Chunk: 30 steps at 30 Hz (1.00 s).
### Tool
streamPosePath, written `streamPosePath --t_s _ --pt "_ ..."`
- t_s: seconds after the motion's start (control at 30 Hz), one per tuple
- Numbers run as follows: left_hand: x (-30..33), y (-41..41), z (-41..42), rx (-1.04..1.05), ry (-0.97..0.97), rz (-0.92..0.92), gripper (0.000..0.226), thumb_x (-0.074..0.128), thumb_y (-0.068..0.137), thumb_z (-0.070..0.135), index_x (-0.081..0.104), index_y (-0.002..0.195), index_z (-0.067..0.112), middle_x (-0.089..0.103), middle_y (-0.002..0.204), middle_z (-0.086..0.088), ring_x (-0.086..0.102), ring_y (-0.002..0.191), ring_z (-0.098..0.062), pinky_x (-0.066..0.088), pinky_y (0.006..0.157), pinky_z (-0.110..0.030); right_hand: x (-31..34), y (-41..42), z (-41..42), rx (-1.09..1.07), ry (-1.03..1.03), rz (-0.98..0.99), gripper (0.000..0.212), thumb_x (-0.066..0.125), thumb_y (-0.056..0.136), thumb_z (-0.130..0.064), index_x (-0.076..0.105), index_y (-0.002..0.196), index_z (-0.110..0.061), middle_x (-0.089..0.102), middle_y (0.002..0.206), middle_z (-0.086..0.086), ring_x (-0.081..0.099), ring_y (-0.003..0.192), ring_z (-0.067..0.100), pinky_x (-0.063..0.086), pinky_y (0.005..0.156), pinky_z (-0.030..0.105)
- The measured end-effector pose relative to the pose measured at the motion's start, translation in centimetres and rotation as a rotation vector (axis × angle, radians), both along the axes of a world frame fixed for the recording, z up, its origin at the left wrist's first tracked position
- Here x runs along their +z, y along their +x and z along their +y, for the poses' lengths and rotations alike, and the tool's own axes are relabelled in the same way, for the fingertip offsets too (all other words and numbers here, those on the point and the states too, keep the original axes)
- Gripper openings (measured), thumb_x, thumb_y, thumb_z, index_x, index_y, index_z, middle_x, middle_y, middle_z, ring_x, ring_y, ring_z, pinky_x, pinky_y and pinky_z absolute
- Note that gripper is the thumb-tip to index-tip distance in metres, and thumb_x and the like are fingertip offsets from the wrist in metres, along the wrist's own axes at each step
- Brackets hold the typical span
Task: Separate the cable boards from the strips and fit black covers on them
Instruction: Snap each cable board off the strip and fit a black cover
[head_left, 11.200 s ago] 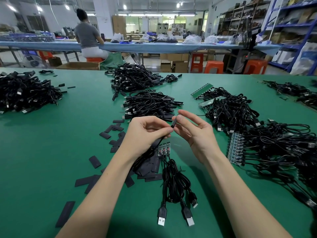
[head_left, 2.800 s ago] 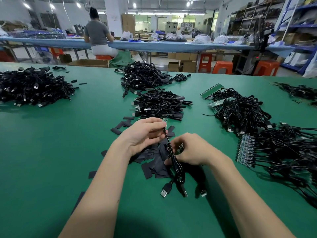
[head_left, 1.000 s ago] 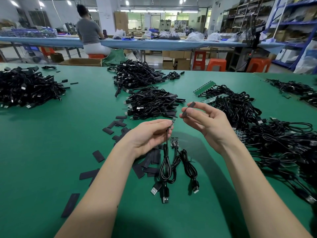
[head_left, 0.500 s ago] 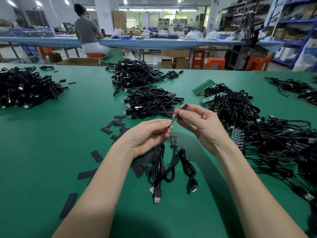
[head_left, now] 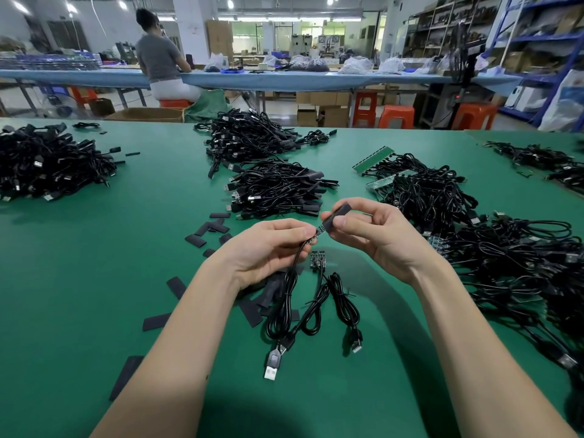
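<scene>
We see the small board (head_left: 319, 233) at a cable's end, held above the green table (head_left: 94, 279) between the two hands, its far tip entering the open end of a black cover (head_left: 337, 216). The left hand (head_left: 268, 251) pinches the board's near end, and its cable (head_left: 284, 298) hangs down to a plug (head_left: 273, 363) near us. The right hand (head_left: 376, 235) grips the cover between thumb and fingers, tilted up to the right. Just below, two joined boards (head_left: 317, 258) lie on the table with their cables. Loose covers (head_left: 208, 230) are scattered left. Finished cables (head_left: 278, 188) are heaped beyond; uncut strips with cables (head_left: 442, 197) lie right.
</scene>
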<state>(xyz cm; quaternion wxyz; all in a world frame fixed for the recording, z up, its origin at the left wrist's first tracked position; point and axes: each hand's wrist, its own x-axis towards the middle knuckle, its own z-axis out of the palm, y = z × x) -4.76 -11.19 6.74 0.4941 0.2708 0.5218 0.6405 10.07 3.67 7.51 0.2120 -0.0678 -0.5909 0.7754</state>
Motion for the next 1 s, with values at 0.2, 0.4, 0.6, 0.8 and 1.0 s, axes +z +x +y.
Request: streamPosePath --t_s 0.2,0.4,0.6,0.8,1.0 --pt "0.3 0.1 -0.2 -0.016 0.035 -0.037 0.011 0.071 0.077 0.011 0.075 0.087 0.008 0.069 0.077 -0.005 0.064 0.065 -0.009 0.055 0.063 -0.017 -0.2 -0.2 -0.4 0.000 -0.032 0.052 0.017 0.073 0.075 -0.004 0.079 0.086 -0.016 0.077 0.102 0.014 0.073 0.090 0.016 0.057 0.080 0.021" --pt "0.2 0.0 -0.2 -0.008 0.038 -0.029 0.011 0.072 0.074 0.012 0.077 0.083 0.009 0.069 0.076 -0.004 0.064 0.065 -0.008 0.056 0.063 -0.017 -0.7 -0.7 -0.9 -0.035 0.004 0.070 0.017 0.073 0.075 -0.005 0.079 0.083 -0.018 0.077 0.100 0.015 0.074 0.088 0.018 0.058 0.079 0.023" --pt "0.0 -0.4 -0.3 -0.036 0.013 0.021 0.007 0.074 0.075 0.015 0.077 0.081 0.014 0.069 0.082 -0.005 0.065 0.068 -0.009 0.056 0.066 -0.018 -0.7 -0.6 -0.6 0.015 0.078 0.041 0.018 0.078 0.073 -0.008 0.077 0.089 -0.015 0.076 0.101 0.019 0.074 0.088 0.024 0.058 0.083 0.027" --pt "0.1 -0.6 -0.3 0.018 0.049 0.262 0.025 0.082 0.076 0.021 0.063 0.091 0.014 0.071 0.090 -0.012 0.066 0.077 -0.017 0.056 0.076 -0.024 -1.1 -1.2 -0.5 -0.050 -0.005 0.005 0.023 0.077 0.072 -0.007 0.071 0.094 -0.007 0.076 0.098 0.020 0.074 0.080 0.022 0.058 0.078 0.024" --pt "0.2 -0.7 0.0 0.105 0.084 0.654 0.016 0.084 0.079 0.005 0.073 0.089 0.012 0.078 0.090 -0.007 0.075 0.080 -0.018 0.056 0.077 -0.022 -1.4 -1.1 0.0 -0.082 -0.185 -0.027 0.031 0.076 0.071 -0.004 0.073 0.102 -0.004 0.076 0.097 0.018 0.074 0.084 0.021 0.058 0.078 0.021"
